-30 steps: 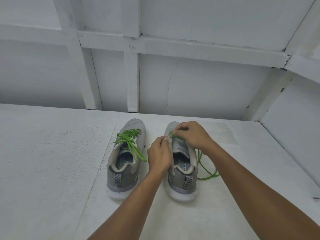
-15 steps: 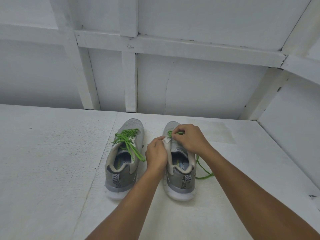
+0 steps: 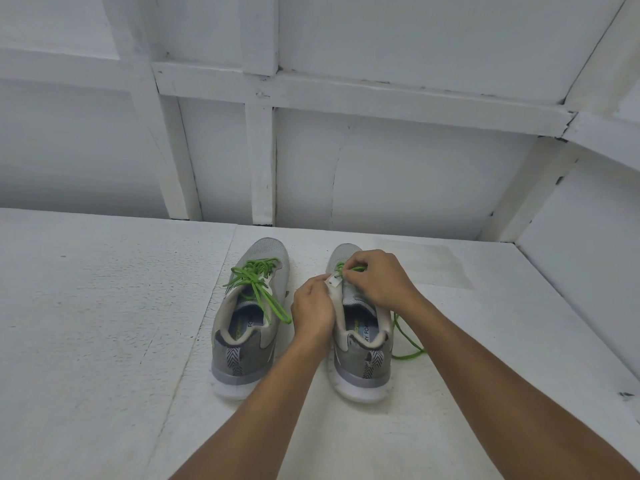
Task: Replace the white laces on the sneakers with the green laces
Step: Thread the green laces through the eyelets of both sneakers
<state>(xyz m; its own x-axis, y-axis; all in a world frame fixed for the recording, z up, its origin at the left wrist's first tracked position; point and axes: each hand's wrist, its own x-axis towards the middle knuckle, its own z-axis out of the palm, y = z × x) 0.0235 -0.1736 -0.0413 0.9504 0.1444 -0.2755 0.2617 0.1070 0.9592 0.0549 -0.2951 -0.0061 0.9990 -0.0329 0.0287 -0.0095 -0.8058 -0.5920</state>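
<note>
Two grey sneakers stand side by side on the white floor, heels toward me. The left sneaker [image 3: 246, 317] carries a green lace [image 3: 258, 280] through its eyelets, its loose ends trailing over the collar. On the right sneaker [image 3: 360, 344], my left hand [image 3: 313, 308] pinches the white eyelet flap at the left side. My right hand [image 3: 377, 280] pinches a green lace [image 3: 407, 341] at the upper eyelets; its free end runs out to the right onto the floor. My hands hide most of this shoe's lacing.
The shoes stand on a white textured floor [image 3: 104, 341] with a seam running between panels. A white panelled wall [image 3: 381, 174] with wooden battens rises just behind the toes, and a side wall [image 3: 588, 271] closes in at the right.
Both hands stay on the right sneaker's eyelet area. My right hand has shifted slightly toward the left flap with the lace; the shoes have not moved.
</note>
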